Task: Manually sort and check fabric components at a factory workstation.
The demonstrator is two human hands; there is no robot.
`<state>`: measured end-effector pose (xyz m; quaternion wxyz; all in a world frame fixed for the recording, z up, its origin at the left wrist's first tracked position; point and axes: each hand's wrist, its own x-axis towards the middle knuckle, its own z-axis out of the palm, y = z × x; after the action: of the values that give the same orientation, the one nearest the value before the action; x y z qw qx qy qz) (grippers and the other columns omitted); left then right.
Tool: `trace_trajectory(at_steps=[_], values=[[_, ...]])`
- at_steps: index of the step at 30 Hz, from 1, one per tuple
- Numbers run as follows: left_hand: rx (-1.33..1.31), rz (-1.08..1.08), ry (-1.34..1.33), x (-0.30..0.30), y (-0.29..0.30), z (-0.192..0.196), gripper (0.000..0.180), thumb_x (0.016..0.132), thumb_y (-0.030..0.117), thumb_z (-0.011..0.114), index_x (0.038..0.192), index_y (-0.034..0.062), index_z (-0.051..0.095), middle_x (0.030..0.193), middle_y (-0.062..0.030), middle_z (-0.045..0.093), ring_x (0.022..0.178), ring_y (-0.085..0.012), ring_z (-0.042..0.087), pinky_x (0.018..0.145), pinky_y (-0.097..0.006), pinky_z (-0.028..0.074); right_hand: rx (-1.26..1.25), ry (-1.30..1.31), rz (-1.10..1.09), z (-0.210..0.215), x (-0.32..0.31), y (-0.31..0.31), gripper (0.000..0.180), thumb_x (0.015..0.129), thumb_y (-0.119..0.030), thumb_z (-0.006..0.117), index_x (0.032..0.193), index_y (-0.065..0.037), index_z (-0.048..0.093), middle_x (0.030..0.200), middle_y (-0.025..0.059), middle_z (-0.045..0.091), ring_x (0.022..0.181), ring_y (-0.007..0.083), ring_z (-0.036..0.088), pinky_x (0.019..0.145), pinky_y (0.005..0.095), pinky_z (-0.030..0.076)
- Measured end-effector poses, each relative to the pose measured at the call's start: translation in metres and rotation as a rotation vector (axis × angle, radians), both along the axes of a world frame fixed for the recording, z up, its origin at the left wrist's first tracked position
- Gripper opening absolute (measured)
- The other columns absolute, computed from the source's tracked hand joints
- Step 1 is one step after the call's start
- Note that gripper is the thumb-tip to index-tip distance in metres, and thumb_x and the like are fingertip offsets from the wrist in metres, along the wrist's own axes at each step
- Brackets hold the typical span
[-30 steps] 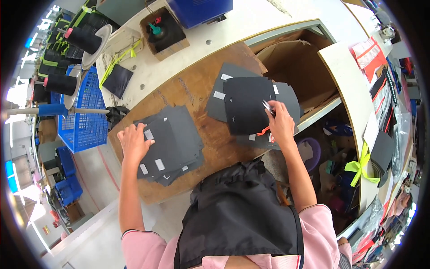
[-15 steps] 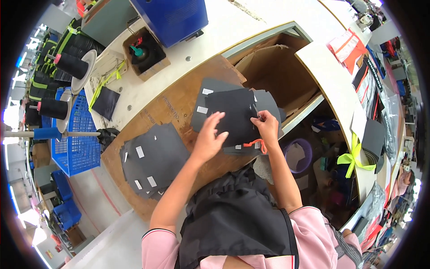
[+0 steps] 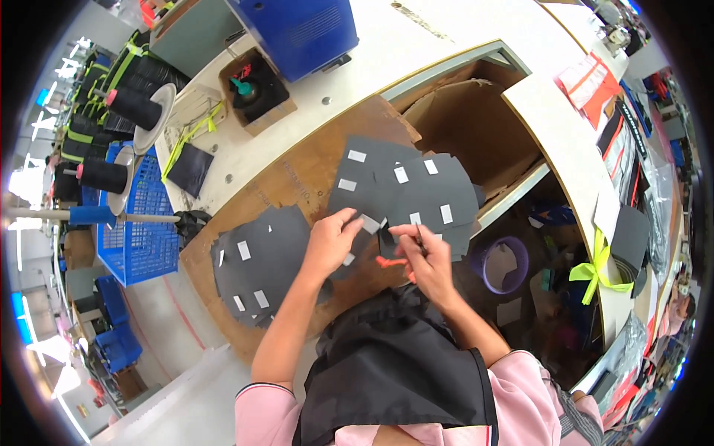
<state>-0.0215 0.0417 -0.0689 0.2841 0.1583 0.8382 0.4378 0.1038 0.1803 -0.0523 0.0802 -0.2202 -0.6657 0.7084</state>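
My left hand [image 3: 329,241] and my right hand [image 3: 425,256] meet over a dark grey cut piece [image 3: 366,249] and both pinch it at the near edge of a brown wooden board [image 3: 297,178]. My right hand also holds small orange-handled snips [image 3: 390,262]. Just beyond my hands lies a stack of dark pieces with white labels [image 3: 416,193]. A second stack of the same pieces [image 3: 260,260] lies to the left of my left hand.
A blue plastic crate [image 3: 141,223] and black thread spools [image 3: 111,141] stand at the left. A small cardboard box [image 3: 256,93] and a blue machine [image 3: 297,30] sit at the back. An open cardboard-lined bin [image 3: 476,126] and a purple bucket [image 3: 500,264] are at the right.
My left hand left the left stack and crossed to the right stack. Both hands have since drawn back toward me with one dark piece held between them.
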Motion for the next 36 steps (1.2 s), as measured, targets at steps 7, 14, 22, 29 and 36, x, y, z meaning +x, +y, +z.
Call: trace_trajectory(at_steps=[7,14,22,29,36], values=[[0.176,-0.155,-0.481,0.005,-0.026,0.055,0.024,0.083,0.016,0.063,0.099,-0.0025,0.062,0.079,-0.0012,0.064,0.068,-0.0062,0.053,0.062,-0.023,0.043,0.564,-0.039,0.424,0.022,-0.031,0.022,0.018,0.075,-0.003,0.064,0.092,-0.001,0.060,0.076,0.0131,0.061,0.065,0.0262,0.058,0.059,0.0301,0.046],[0.202,-0.055,-0.594,0.014,-0.038,0.058,0.019,0.089,0.018,0.055,0.093,0.0000,0.061,0.073,0.0034,0.057,0.066,-0.0026,0.049,0.059,-0.019,0.040,0.706,0.199,0.260,0.029,-0.003,0.008,0.028,0.069,-0.007,0.070,0.095,-0.009,0.058,0.082,0.0060,0.056,0.064,0.0243,0.058,0.054,0.0316,0.044],[0.164,-0.096,-0.630,0.016,-0.034,0.065,0.018,0.090,0.017,0.053,0.091,0.0007,0.061,0.073,0.0042,0.056,0.066,-0.0022,0.048,0.059,-0.019,0.039,0.880,0.316,0.341,0.029,0.004,0.010,0.030,0.065,-0.006,0.072,0.092,-0.009,0.061,0.079,0.0034,0.057,0.064,0.0231,0.056,0.056,0.0334,0.045],[0.208,-0.085,-0.637,0.017,-0.036,0.064,0.018,0.090,0.017,0.052,0.091,0.0005,0.061,0.071,0.0043,0.054,0.066,-0.0029,0.045,0.060,-0.021,0.038,0.859,0.355,0.249,0.024,0.009,0.007,0.029,0.063,-0.004,0.072,0.090,-0.008,0.062,0.076,0.0040,0.058,0.060,0.0218,0.055,0.055,0.0316,0.044],[0.192,-0.122,-0.567,0.010,-0.038,0.058,0.020,0.089,0.016,0.055,0.094,-0.0019,0.062,0.074,0.0019,0.057,0.069,-0.0045,0.048,0.063,-0.022,0.040,0.516,0.217,0.223,0.043,-0.004,0.001,0.028,0.068,-0.002,0.070,0.095,-0.004,0.062,0.076,0.0092,0.057,0.061,0.0229,0.056,0.056,0.0300,0.046]])
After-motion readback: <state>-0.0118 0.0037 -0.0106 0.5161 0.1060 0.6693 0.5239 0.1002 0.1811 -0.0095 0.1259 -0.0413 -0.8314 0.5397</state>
